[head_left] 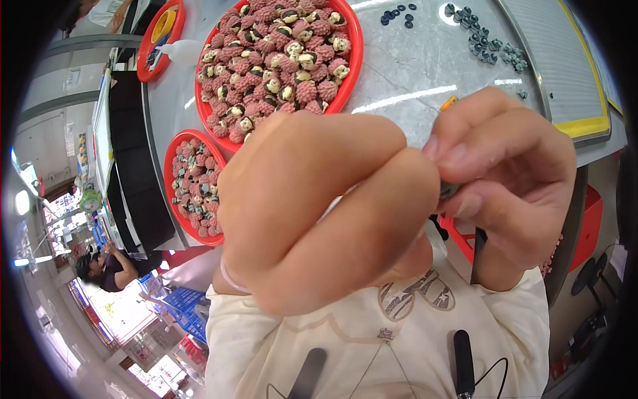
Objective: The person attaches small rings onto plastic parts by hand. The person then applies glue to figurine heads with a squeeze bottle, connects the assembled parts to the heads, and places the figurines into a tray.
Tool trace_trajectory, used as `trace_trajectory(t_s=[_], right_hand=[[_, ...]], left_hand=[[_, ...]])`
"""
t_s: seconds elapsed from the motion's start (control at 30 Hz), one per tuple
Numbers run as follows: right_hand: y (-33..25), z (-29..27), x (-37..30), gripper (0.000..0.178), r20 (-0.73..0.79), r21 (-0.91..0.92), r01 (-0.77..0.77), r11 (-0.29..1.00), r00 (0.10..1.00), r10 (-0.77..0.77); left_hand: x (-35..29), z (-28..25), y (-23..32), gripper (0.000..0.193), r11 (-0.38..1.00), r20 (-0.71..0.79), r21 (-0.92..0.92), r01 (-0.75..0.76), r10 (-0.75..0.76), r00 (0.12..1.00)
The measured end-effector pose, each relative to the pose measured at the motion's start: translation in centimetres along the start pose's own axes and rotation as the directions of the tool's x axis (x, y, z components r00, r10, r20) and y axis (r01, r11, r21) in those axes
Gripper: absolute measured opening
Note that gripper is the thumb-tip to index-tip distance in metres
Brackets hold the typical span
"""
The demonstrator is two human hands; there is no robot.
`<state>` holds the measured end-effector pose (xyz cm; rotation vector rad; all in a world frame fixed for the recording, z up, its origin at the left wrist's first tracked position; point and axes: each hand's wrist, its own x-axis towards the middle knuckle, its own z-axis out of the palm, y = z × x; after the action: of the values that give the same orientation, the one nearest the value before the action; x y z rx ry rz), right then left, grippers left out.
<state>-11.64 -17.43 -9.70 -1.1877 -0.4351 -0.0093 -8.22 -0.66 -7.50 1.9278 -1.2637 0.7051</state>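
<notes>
Both my hands are raised close to the camera, their fingertips meeting. My left hand [325,209] is closed with its fingers curled, and its back hides whatever it grips. My right hand [518,176] is pinched, thumb and fingers pressed around a small dark grey-green piece [449,190], mostly covered by the fingers. Beyond them on the metal table [399,66] stands a large red basin [354,63] heaped with pink ridged pieces bearing cream and black parts. A smaller red basin [170,206] holds similar pink pieces with grey-green bits.
Several dark blue pieces [397,13] and grey-green pieces [488,43] lie at the far right, near a yellow-edged tray [578,73]. A small orange object [449,102] lies behind my right hand. Another red basin [144,56] stands far left. Another person [116,269] is at the left.
</notes>
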Motion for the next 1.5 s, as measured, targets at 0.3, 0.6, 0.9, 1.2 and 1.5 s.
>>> trace_trajectory(t_s=[0.3, 0.6, 0.9, 1.2, 1.5], right_hand=[[1.2, 2.5, -1.1, 0.022, -0.223, -0.239, 0.143, 0.960, 0.954, -0.198], [-0.7, 1.8, -0.5, 0.022, 0.192, -0.674, 0.436, 0.597, 0.883, -0.428], [-0.8, 1.7, -0.6, 0.019, 0.343, -0.741, 0.526, 0.418, 0.831, -0.438], [-1.6, 1.7, 0.0, 0.018, 0.379, -0.755, 0.531, 0.384, 0.832, -0.405], [1.6, 0.6, -0.5, 0.020, 0.085, -0.453, 0.418, 0.787, 0.899, -0.429]], left_hand=[[-1.5, 0.0, 0.4, 0.015, 0.961, 0.059, -0.165, 0.221, -0.215, 0.975], [-1.3, -0.7, 2.6, 0.022, 0.425, 0.306, -0.599, 0.679, -0.662, 0.684], [-1.7, -0.5, 3.3, 0.026, -0.023, 0.508, -0.714, 0.700, -0.705, 0.495], [-1.7, 0.0, 3.4, 0.033, 0.052, 0.476, -0.696, 0.716, -0.714, 0.514], [-1.8, 0.5, 2.9, 0.042, 0.377, 0.272, -0.609, 0.698, -0.727, 0.630]])
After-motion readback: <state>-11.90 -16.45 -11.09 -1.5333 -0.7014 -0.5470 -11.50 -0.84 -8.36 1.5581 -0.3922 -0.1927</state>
